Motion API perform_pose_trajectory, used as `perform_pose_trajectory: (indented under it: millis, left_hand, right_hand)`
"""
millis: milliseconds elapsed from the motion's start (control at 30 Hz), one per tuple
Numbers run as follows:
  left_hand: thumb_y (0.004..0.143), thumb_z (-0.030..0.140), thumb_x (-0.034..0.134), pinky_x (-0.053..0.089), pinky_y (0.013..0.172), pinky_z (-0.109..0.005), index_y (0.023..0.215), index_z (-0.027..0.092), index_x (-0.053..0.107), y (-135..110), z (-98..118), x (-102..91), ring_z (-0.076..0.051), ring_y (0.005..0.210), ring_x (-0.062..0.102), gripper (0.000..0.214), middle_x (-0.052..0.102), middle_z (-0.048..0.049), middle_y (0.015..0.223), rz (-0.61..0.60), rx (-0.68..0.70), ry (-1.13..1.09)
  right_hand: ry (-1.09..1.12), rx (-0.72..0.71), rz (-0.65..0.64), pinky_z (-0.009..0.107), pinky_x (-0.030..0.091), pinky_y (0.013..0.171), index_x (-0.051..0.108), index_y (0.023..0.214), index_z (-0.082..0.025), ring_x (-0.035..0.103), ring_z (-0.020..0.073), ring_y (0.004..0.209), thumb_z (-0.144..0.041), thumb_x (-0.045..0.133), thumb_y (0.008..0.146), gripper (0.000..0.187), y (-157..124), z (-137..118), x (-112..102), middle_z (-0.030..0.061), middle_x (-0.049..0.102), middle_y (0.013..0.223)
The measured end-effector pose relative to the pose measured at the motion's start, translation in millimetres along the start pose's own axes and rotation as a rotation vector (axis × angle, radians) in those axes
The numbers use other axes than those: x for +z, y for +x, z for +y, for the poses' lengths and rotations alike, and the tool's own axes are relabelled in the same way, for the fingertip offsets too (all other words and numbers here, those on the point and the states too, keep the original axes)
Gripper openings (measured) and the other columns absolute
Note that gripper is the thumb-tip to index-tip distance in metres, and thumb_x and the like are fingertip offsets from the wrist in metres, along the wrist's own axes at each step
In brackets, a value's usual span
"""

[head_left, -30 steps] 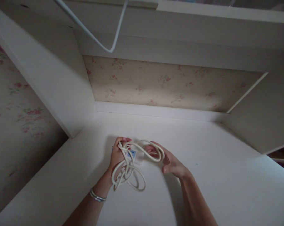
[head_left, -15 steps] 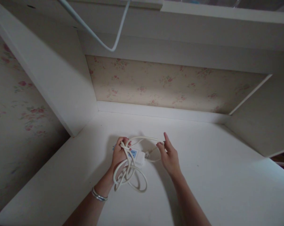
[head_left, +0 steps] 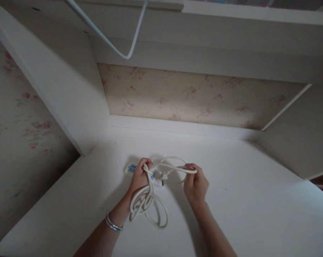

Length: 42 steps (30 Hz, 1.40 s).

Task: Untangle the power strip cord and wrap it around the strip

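Note:
A white power cord (head_left: 163, 214) hangs in loose loops over my left wrist and runs across to the right. My left hand (head_left: 140, 178) is closed round a crossing of the cord. With thumb and fingers, my right hand (head_left: 196, 184) pinches a bend of the same cord. Beneath the left hand lies a white power strip (head_left: 132, 168) with blue socket faces, partly hidden by the hand and cord. Between the hands the cord's plug (head_left: 164, 176) shows, close to the strip's right end.
Everything is over a white desk top (head_left: 244, 200). White side panels and a floral wallpapered back (head_left: 174, 96) enclose it. A bent white metal rod (head_left: 127, 56) hangs down at the upper left, below a shelf (head_left: 231, 35).
My right hand has closed on the cord and drawn its bend slightly right. The left hand has shifted a little right, uncovering the strip's left end. The plug has moved slightly left.

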<state>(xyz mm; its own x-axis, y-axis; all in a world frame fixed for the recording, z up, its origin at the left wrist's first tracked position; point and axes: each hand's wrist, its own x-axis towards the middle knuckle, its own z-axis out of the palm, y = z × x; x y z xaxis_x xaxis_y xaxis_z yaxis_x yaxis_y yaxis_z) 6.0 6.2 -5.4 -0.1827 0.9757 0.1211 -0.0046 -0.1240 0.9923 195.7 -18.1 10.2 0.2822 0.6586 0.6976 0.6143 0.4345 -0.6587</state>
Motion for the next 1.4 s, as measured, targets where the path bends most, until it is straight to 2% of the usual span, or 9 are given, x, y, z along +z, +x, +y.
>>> perform_pose_trajectory:
  millis: [133,233,400,600,700,867,967,1167,1400]
  left_hand:
    - [0.079,0.022,0.051,0.04,0.062,-0.022,0.075,0.019,0.055,-3.0,4.2,2.8,-0.012,0.065,0.051,0.005,0.052,0.0026,0.068,-0.056,0.166,0.196]
    - [0.077,0.017,0.048,0.042,0.066,-0.024,0.075,0.019,0.056,-2.4,2.8,1.2,-0.014,0.071,0.054,0.008,0.057,0.0002,0.074,-0.111,0.269,0.315]
    - [0.081,0.018,0.046,0.042,0.067,-0.026,0.079,0.02,0.06,-1.2,0.1,-2.9,-0.016,0.074,0.058,0.015,0.062,-0.0018,0.076,-0.177,0.278,0.453]
    - [0.082,0.02,0.049,0.042,0.066,-0.026,0.081,0.021,0.065,-12.5,13.2,-4.7,-0.017,0.073,0.059,0.016,0.066,-0.0028,0.079,-0.353,0.29,0.477]
    - [0.085,0.022,0.05,0.044,0.072,-0.028,0.091,0.023,0.066,-19.3,19.4,-3.6,-0.018,0.078,0.061,0.017,0.069,-0.0035,0.086,-0.44,0.314,0.502]
    - [0.09,0.023,0.046,0.029,0.105,-0.04,0.109,0.029,0.061,-25.9,22.4,5.9,-0.018,0.1,0.061,0.025,0.07,-0.0016,0.104,-0.593,0.513,0.726]
    - [0.092,0.026,0.045,0.026,0.107,-0.041,0.11,0.027,0.059,-28.2,20.4,12.9,-0.019,0.106,0.059,0.023,0.068,-0.0034,0.108,-0.559,0.585,0.883]
    - [0.093,0.029,0.042,0.034,0.093,-0.041,0.105,0.023,0.059,-22.4,17.4,5.1,-0.023,0.101,0.057,0.022,0.067,-0.0077,0.099,-0.322,0.562,1.072]
    - [0.09,0.021,0.042,0.039,0.092,-0.039,0.105,0.02,0.059,-7.0,15.2,-13.3,-0.024,0.101,0.057,0.023,0.065,-0.0088,0.102,-0.126,0.442,0.992]
  right_hand:
    - [0.416,0.388,0.114,0.024,0.041,0.052,0.049,0.086,-0.02,0.054,0.0103,0.05,-0.047,0.037,0.095,0.031,8.2,-12.7,5.1,-0.0015,0.063,0.069]
    - [0.474,0.462,0.157,0.022,0.035,0.047,0.054,0.092,-0.02,0.046,0.0084,0.047,-0.05,0.044,0.091,0.032,19.5,-8.8,1.3,-0.0047,0.054,0.066]
    - [0.045,0.302,0.151,0.03,0.043,0.069,0.065,0.109,-0.02,0.052,0.0152,0.072,-0.044,0.048,0.091,0.034,28.8,13.3,-10.2,0.0023,0.055,0.08]
    - [-0.296,0.103,0.285,0.038,0.041,0.08,0.074,0.097,-0.02,0.048,0.023,0.092,-0.042,0.054,0.088,0.031,31.2,39.1,-13.5,0.0105,0.052,0.094]
    - [-0.405,0.147,0.181,0.038,0.04,0.074,0.075,0.097,-0.022,0.05,0.022,0.081,-0.045,0.051,0.089,0.033,29.4,52.0,-10.5,0.0086,0.055,0.085]
    - [-0.23,0.139,-0.228,0.036,0.045,0.081,0.064,0.118,-0.017,0.059,0.0215,0.088,-0.04,0.038,0.094,0.042,18.0,58.2,2.7,0.0118,0.065,0.098]
    - [-0.191,0.136,-0.383,0.039,0.046,0.087,0.051,0.132,-0.015,0.059,0.0236,0.1,-0.032,0.04,0.093,0.044,8.7,52.1,10.7,0.0148,0.065,0.111]
    - [0.11,0.409,-0.368,0.043,0.041,0.097,0.043,0.137,-0.016,0.058,0.0241,0.109,-0.036,0.042,0.091,0.05,-1.4,38.2,25.5,0.0152,0.054,0.131]
    - [0.483,0.757,-0.493,0.03,0.047,0.069,0.063,0.093,-0.018,0.06,0.0162,0.07,-0.053,0.056,0.081,0.037,-14.1,21.7,40.9,0.0059,0.066,0.088]
